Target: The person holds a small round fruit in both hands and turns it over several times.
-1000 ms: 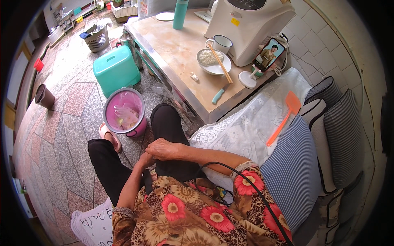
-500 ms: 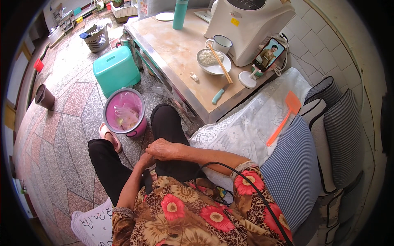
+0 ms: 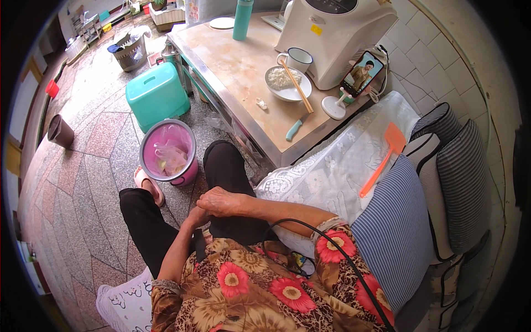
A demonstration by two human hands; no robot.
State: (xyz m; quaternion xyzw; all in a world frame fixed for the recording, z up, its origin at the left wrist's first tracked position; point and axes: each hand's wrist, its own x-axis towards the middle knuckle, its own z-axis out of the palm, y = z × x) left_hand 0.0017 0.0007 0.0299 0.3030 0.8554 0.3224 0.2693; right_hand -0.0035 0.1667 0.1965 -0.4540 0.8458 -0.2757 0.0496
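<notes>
Your fingers are curled loosely, right hand (image 3: 221, 202) lying over the left hand (image 3: 196, 217), both resting on your lap between the knees. I can't tell if there's anything clamped in there; the right hand hides the left's fingertips, and nothing pokes out. So call it hands folded together, not gripping anything you can see.

Just below them is the black trouser leg (image 3: 229, 171), and a black cable (image 3: 310, 235) loops across your flowered shirt (image 3: 249, 288) close to the right wrist. Keep that wrist from dragging on the cable when you lift the hand, it looks easy to snag.

A bit further out, by your left foot, sits the pink bin (image 3: 167, 152) with a bag in it and some scraps inside. That's the nearest thing in front of your hands. The teal stool (image 3: 156, 95) is just past it.

Over on your right is the table (image 3: 238, 66), well apart from your hands. On it: a bowl (image 3: 287, 83) of rice with chopsticks (image 3: 296, 84) laid across, a mug (image 3: 298, 57) beside it, a teal-handled knife (image 3: 294, 129) near the front edge, and a phone (image 3: 362, 73) propped on a stand. An orange spatula (image 3: 384, 157) lies on the lace cloth (image 3: 337, 166) beside you.

If you're reaching for the table, lean forward first; from that seat it's a stretch, and the knife sits right at the edge.
</notes>
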